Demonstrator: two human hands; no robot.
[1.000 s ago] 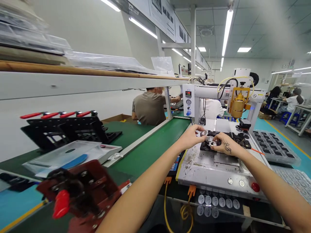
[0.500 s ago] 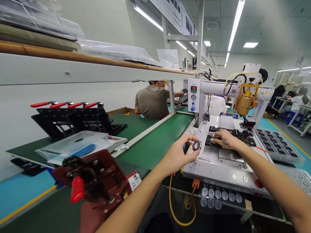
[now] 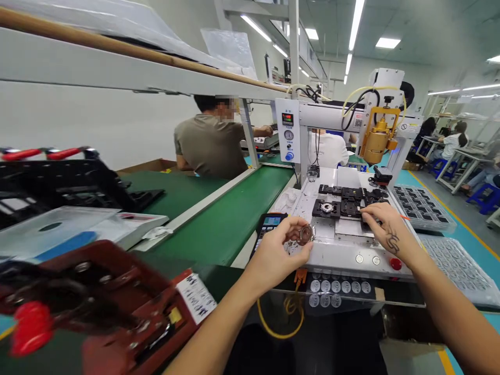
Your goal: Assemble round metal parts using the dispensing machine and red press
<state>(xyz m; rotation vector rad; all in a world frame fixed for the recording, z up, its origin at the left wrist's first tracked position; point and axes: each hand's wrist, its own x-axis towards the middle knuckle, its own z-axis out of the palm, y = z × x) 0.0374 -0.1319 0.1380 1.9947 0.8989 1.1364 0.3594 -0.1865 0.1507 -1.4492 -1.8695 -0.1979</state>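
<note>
My left hand (image 3: 287,250) pinches a round metal watch case (image 3: 305,234) between thumb and fingers, in front of the white benchtop machine (image 3: 339,249). On the machine's bed lies a black fixture (image 3: 350,209) made up of several blocks. In its left block sits a silver ring-shaped part (image 3: 327,208). My right hand (image 3: 380,221) is at the right side of the fixture, thumb and fingertips closed together against it. Whatever those fingertips hold, if anything, is hidden.
A gold dispensing head (image 3: 377,140) hangs above the bed. Clear trays (image 3: 424,208) stand on the right. At lower left is a dark red clamp jig (image 3: 128,291) with a red handle. A green conveyor belt (image 3: 250,208) runs along the left; a co-worker (image 3: 213,138) sits beyond.
My right hand has moved from the fixture's left block to its right side, uncovering the silver ring-shaped part. The left hand still holds the watch case. The view has shifted right and down.
</note>
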